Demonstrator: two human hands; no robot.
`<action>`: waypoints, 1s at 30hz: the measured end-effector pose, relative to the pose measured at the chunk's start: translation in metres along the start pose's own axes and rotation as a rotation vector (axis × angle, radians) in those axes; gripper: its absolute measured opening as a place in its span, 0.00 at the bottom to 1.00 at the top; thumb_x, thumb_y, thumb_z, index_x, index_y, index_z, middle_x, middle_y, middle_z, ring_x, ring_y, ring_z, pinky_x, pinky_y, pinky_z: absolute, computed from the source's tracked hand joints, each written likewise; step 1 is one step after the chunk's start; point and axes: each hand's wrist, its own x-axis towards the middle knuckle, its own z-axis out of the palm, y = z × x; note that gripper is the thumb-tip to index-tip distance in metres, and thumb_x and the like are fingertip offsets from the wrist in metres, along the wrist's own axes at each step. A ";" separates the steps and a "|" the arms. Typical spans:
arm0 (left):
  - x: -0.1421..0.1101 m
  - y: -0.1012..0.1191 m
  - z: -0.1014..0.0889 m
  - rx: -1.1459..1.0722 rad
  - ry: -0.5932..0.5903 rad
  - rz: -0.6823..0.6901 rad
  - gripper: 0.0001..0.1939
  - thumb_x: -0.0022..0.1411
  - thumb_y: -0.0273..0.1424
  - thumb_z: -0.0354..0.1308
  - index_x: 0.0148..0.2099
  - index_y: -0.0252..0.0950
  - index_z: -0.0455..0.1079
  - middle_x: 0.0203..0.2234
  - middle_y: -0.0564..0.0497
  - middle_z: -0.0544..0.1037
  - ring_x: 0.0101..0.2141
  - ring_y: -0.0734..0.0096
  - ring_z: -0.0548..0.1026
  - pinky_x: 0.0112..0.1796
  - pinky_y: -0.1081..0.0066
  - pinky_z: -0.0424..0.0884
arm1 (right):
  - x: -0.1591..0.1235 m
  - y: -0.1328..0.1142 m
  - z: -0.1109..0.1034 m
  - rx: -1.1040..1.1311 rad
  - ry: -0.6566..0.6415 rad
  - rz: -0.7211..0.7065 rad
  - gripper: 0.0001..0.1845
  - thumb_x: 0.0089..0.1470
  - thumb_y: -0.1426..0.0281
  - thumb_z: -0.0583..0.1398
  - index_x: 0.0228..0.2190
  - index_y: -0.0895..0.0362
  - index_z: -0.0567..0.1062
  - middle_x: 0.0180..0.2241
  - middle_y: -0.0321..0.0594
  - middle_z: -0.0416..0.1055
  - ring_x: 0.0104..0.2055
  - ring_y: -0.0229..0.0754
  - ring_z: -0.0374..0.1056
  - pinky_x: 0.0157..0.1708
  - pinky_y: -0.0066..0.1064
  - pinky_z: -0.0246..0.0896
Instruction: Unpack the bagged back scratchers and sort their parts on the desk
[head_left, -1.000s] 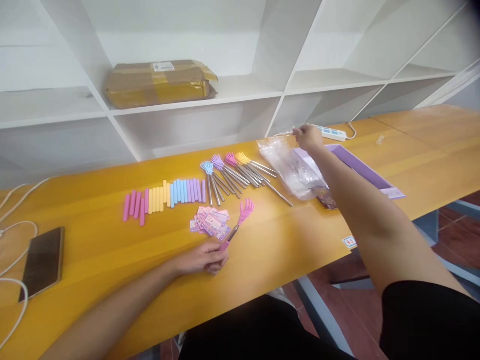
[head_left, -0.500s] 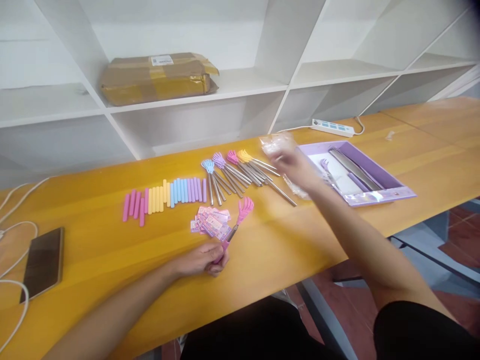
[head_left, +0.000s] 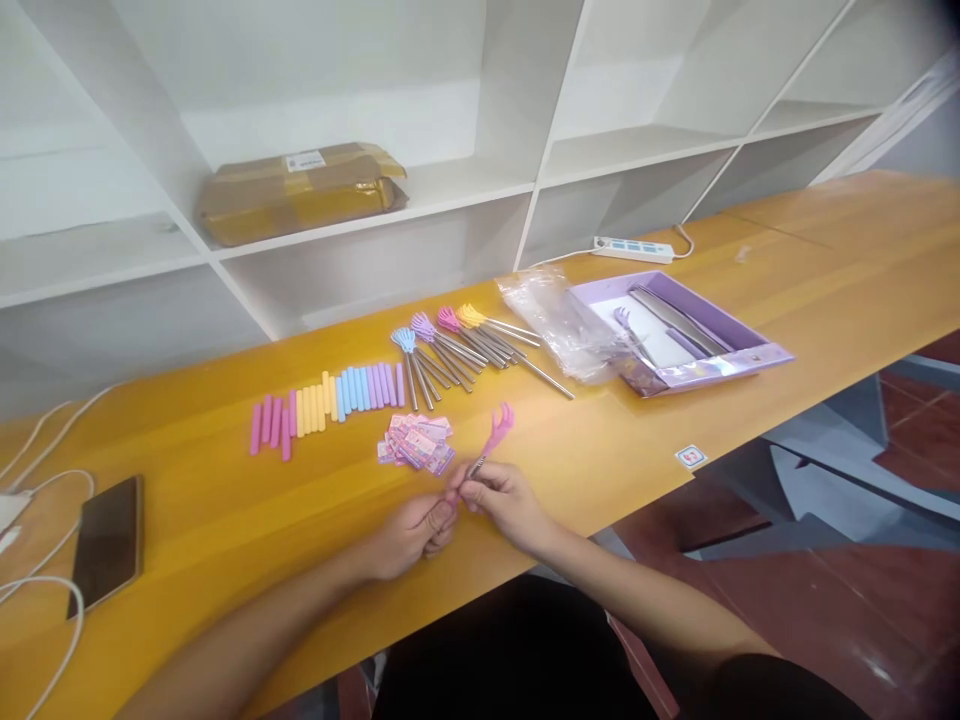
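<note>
A pink back scratcher (head_left: 498, 428) with a hand-shaped head points up and away from me. My left hand (head_left: 417, 532) is closed around its pink grip, which my fingers mostly hide. Close beside it, my right hand (head_left: 504, 500) pinches the short metal shaft below the head. Just beyond lies a loose pile of printed cards (head_left: 417, 443). Behind them, metal rods with hand-shaped heads are fanned in groups: blue (head_left: 403, 340), purple (head_left: 424, 327), pink (head_left: 449, 319) and yellow (head_left: 472, 316). Coloured handle tubes (head_left: 318, 404) lie in a row at the left.
A clear plastic bag (head_left: 553, 322) overlaps a purple box (head_left: 739, 358) holding a purple back scratcher and other pieces. A power strip (head_left: 634, 249) lies behind. White cables and a phone (head_left: 109, 540) are on the left. A cardboard parcel (head_left: 300, 195) sits on the shelf.
My right hand has come back from the plastic bag to the back scratcher and now pinches its shaft. My left hand has kept its hold on the grip. The view has shifted slightly.
</note>
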 end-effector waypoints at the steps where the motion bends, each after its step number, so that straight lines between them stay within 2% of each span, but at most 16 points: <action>1: 0.000 0.002 0.004 0.001 0.003 0.006 0.28 0.77 0.57 0.49 0.34 0.39 0.58 0.22 0.61 0.57 0.22 0.77 0.56 0.25 0.71 0.55 | -0.002 0.000 0.001 0.026 0.040 -0.021 0.20 0.60 0.51 0.71 0.33 0.57 0.81 0.29 0.37 0.76 0.26 0.35 0.61 0.29 0.30 0.57; 6: -0.002 0.016 0.023 -0.106 -0.045 0.004 0.28 0.76 0.58 0.50 0.34 0.40 0.56 0.21 0.63 0.55 0.18 0.80 0.51 0.21 0.74 0.49 | -0.015 -0.018 0.008 0.131 0.119 -0.066 0.18 0.62 0.55 0.70 0.32 0.56 0.80 0.26 0.34 0.70 0.25 0.34 0.54 0.29 0.30 0.50; 15: -0.009 0.032 0.054 -0.213 -0.062 0.028 0.30 0.73 0.60 0.53 0.33 0.40 0.55 0.19 0.64 0.53 0.16 0.83 0.49 0.18 0.75 0.46 | -0.032 -0.049 0.011 0.176 0.103 -0.060 0.17 0.62 0.55 0.71 0.31 0.55 0.79 0.25 0.35 0.65 0.28 0.38 0.58 0.29 0.32 0.52; 19: -0.011 0.038 0.058 -0.254 -0.083 0.007 0.30 0.74 0.59 0.53 0.33 0.40 0.55 0.20 0.64 0.53 0.17 0.82 0.48 0.18 0.75 0.45 | -0.032 -0.064 0.015 0.216 0.114 -0.075 0.16 0.61 0.57 0.72 0.30 0.54 0.80 0.23 0.34 0.62 0.26 0.38 0.54 0.28 0.32 0.50; 23: -0.015 0.049 0.056 -0.378 -0.170 -0.051 0.29 0.74 0.59 0.54 0.34 0.40 0.54 0.20 0.64 0.51 0.17 0.82 0.45 0.18 0.75 0.43 | -0.027 -0.079 0.020 0.276 0.112 -0.092 0.13 0.60 0.58 0.73 0.31 0.53 0.82 0.23 0.33 0.60 0.25 0.36 0.51 0.28 0.32 0.48; 26: -0.017 0.056 0.053 -0.433 -0.220 -0.092 0.29 0.74 0.58 0.55 0.34 0.40 0.53 0.20 0.64 0.50 0.17 0.82 0.45 0.18 0.76 0.43 | -0.024 -0.085 0.022 0.296 0.110 -0.095 0.12 0.61 0.59 0.73 0.31 0.53 0.83 0.23 0.33 0.59 0.25 0.36 0.49 0.28 0.32 0.47; 30: -0.018 0.061 0.054 -0.473 -0.227 -0.097 0.30 0.73 0.59 0.56 0.34 0.40 0.53 0.20 0.64 0.50 0.16 0.82 0.45 0.17 0.76 0.42 | -0.020 -0.088 0.022 0.290 0.108 -0.097 0.13 0.61 0.59 0.73 0.30 0.52 0.82 0.22 0.32 0.56 0.25 0.36 0.47 0.27 0.32 0.47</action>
